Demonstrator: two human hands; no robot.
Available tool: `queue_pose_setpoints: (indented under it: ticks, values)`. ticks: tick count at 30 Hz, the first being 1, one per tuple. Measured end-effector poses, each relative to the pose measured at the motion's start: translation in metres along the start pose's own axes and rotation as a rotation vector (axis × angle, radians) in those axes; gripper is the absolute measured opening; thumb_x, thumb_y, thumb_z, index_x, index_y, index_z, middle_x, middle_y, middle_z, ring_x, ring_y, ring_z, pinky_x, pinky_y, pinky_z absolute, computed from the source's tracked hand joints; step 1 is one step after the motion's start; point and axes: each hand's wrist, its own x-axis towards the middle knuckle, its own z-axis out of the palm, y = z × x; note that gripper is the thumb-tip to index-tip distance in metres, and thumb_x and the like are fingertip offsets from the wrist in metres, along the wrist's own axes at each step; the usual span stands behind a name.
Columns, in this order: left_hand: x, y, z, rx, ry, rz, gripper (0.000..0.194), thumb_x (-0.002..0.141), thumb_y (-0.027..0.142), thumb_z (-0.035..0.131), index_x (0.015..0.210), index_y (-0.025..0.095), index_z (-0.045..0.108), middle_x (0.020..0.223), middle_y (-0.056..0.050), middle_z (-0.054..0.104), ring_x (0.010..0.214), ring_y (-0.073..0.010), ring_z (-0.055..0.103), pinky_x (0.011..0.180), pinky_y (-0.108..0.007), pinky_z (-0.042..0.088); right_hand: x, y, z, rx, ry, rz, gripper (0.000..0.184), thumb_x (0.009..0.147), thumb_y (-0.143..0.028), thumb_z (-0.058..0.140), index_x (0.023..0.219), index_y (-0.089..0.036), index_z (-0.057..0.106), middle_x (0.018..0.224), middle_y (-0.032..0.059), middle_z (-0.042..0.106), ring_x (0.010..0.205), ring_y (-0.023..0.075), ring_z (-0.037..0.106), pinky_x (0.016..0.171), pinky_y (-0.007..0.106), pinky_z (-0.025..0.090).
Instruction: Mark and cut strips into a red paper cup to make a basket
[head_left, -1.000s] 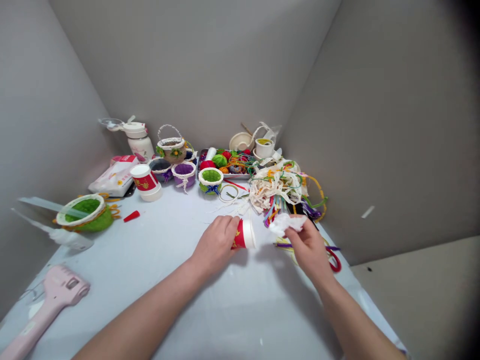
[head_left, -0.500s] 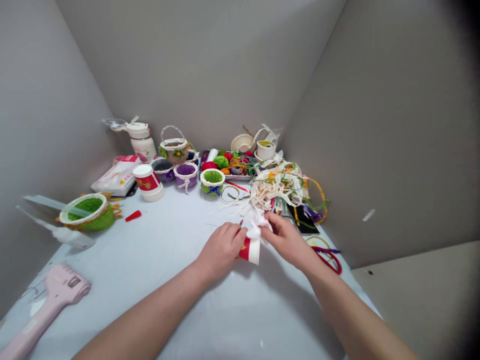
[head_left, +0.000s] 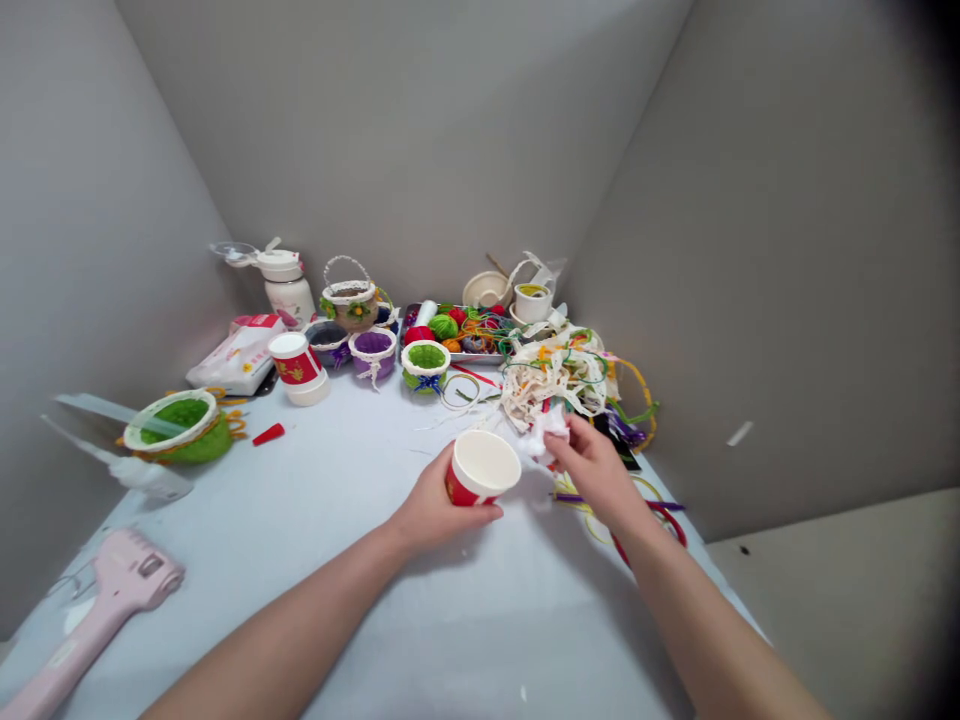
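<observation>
Turned mouth-up, red cup gripped by left hand; right hand pinches white tissue just beside, toward table's right edge.

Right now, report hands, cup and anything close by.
Left hand gripping cup, its mouth open toward camera. Right hand pinching white tissue beside it. Lace pile just beyond tissue.

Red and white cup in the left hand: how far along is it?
Looks done: the small green basket, with white rim and blue bow. In hand: the left hand holds the cup, opening up; the right hand pinches a crumpled white wipe beside it. Left, probably: trimming, as no yarn or lace shows on the cup; whether wiping is finished, I can't tell.
</observation>
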Motion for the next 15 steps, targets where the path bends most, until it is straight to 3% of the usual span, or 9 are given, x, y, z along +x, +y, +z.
queue_pose_setpoints:
  ticks: [3,5,9,15]
  values:
    - [0.002,0.001,0.0,-0.374,-0.197,-0.156,0.061,0.059,0.037,0.084,0.108,0.014,0.057,0.096,-0.01,0.067,0.085,-0.0219,0.063,0.076,-0.034,0.05,0.002,-0.017,0.005,0.125,-0.037,-0.03,0.02,0.08,-0.039,0.064,0.081,-0.021,0.057,0.073,-0.003,0.056,0.065,0.0128,0.052,0.061,0.025,0.043]
    - [0.003,0.003,0.0,-0.495,-0.271,-0.208,0.055,0.059,0.038,0.084,0.101,0.012,0.06,0.088,-0.009,0.066,0.076,-0.0197,0.063,0.069,-0.032,0.05,0.005,-0.026,0.013,0.218,-0.121,-0.045,0.02,0.08,-0.04,0.066,0.086,-0.022,0.06,0.079,-0.0015,0.061,0.069,0.0135,0.055,0.064,0.026,0.046]
    - [0.004,0.004,0.0,-0.57,-0.214,-0.26,0.054,0.059,0.036,0.084,0.101,0.012,0.062,0.083,-0.008,0.066,0.069,-0.017,0.062,0.064,-0.029,0.049,0.004,-0.032,0.031,0.309,-0.26,-0.008,0.021,0.079,-0.039,0.068,0.088,-0.021,0.063,0.08,-0.001,0.063,0.073,0.0142,0.057,0.068,0.027,0.049]
    - [0.005,0.001,0.004,-0.59,-0.086,-0.261,0.056,0.064,0.033,0.082,0.111,0.013,0.06,0.084,-0.006,0.066,0.07,-0.0165,0.062,0.064,-0.029,0.05,-0.008,-0.023,0.045,0.377,-0.063,0.035,0.03,0.079,-0.047,0.07,0.088,-0.02,0.06,0.078,-0.0018,0.061,0.068,0.0129,0.055,0.061,0.026,0.048]
